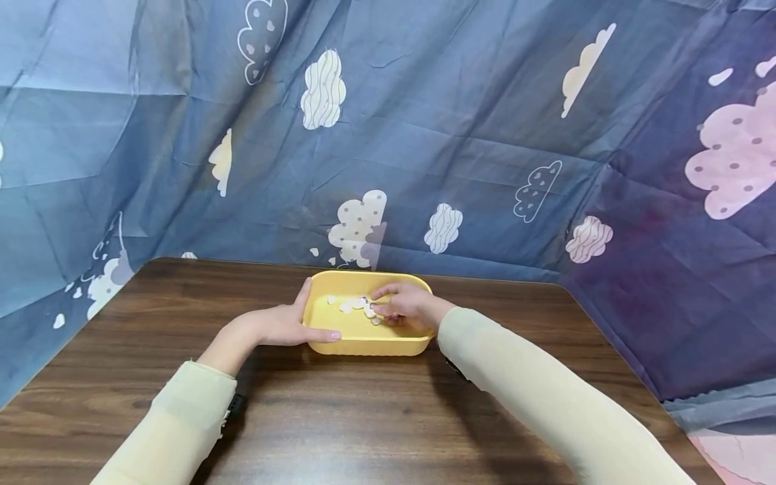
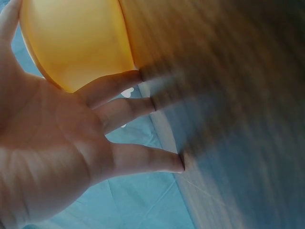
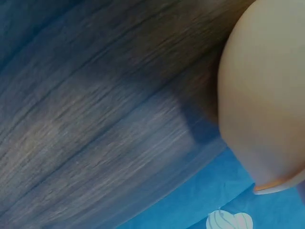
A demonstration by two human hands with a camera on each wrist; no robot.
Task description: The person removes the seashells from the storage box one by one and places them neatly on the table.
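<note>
1. Cloth (image 1: 412, 135): from my end I see it hanging behind and to the sides, blue to purple, thin, creased in folds and printed with pale clouds.
2. Counter (image 1: 339, 417): dark brown wood grain running in long streaks, with a soft sheen near my side and rounded far corners.
3. Sleeves: cream, close-fitting fabric. The left sleeve (image 1: 176, 424) slants in from the lower left, the right sleeve (image 1: 545, 397) from the lower right.
4. Tub (image 1: 370, 346): yellow, smooth-walled, oblong with rounded corners, standing on the counter between the hands.
5. Left hand (image 1: 281, 325): spread wide against the tub's left end, thumb laid along the near wall; in my left wrist view three straight fingers reach down to the counter.
6. Right hand (image 1: 405, 303): reaches over the tub's right end, fingers lowered among the bits. I cannot tell whether it pinches one; my right wrist view misses the hand.
7. Bits (image 1: 345, 308): small, pale, flattish, irregular, scattered around the middle of the tub's floor.
</note>
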